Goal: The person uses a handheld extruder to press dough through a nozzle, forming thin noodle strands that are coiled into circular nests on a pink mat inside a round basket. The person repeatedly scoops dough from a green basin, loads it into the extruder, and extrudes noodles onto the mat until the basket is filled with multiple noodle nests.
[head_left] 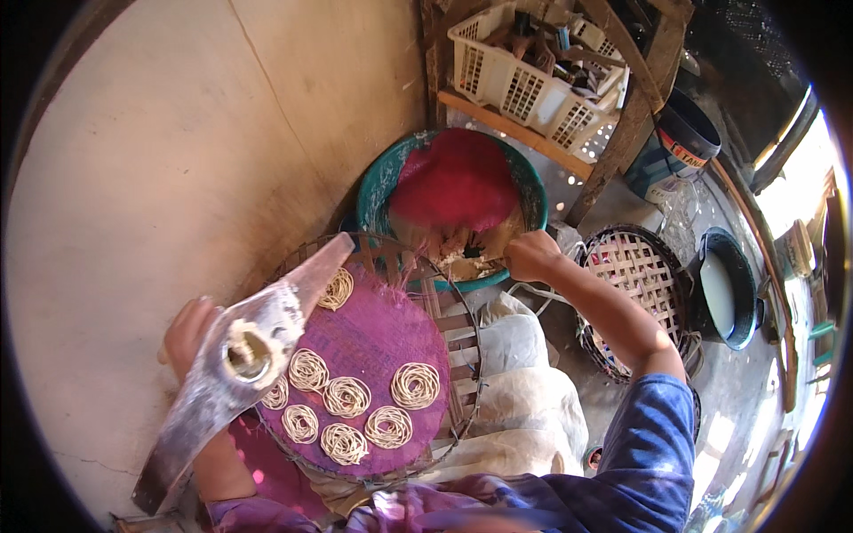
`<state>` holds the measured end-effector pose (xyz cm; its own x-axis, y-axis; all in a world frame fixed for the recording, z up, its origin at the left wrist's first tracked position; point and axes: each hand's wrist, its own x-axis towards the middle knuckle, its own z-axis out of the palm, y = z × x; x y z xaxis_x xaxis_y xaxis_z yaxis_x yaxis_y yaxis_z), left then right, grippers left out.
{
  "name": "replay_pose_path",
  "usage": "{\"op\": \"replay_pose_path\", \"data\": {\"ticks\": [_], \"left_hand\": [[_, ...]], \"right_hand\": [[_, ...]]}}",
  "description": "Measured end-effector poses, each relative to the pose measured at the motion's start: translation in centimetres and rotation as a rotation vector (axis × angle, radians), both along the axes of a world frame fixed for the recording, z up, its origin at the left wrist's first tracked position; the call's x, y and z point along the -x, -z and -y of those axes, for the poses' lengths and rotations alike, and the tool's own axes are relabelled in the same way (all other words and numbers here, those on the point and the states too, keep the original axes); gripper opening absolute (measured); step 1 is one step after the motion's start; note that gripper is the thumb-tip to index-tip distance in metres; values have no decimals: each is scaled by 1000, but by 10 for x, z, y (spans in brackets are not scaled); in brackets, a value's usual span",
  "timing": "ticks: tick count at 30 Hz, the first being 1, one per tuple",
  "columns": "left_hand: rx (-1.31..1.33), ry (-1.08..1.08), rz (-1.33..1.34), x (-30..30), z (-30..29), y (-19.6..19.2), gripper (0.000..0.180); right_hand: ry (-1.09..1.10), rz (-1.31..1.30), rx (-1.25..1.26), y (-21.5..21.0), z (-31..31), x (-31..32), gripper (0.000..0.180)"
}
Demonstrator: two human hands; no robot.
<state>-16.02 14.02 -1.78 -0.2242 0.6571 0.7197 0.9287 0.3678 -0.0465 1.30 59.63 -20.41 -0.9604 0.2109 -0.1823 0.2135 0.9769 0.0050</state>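
Left hand [188, 333] behind wooden tool [209, 395], fingers unclear, right hand [530, 256] fisted, lettered bucket label [682, 153]

My left hand [187, 336]'s got the wooden press [213, 382] up at a tilt, pale dough stuck around its hole. Right hand [531, 256] is curled at the edge of the green tub [371, 194], which has a red cloth [458, 182] and more dough [466, 268] in it. Eight noodle coils [346, 397] that I can see, all on purple cloth [386, 329] over a woven tray [464, 342].
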Motion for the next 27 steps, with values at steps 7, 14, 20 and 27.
{"op": "replay_pose_path", "data": {"ticks": [7,14,20,27], "left_hand": [[141,70,134,-27,-48,-23,16],[47,223,19,-27,-75,-14,19],[67,255,19,-53,-77,-20,16],[61,126,35,-71,-69,-25,20]], "right_hand": [[248,-95,151,-97,0,-57,25],[20,-187,690,-241,25,-110,30],[-12,-50,722,-290,99,-101,31],[-531,-785,-606,-271,214,-104,35]]}}
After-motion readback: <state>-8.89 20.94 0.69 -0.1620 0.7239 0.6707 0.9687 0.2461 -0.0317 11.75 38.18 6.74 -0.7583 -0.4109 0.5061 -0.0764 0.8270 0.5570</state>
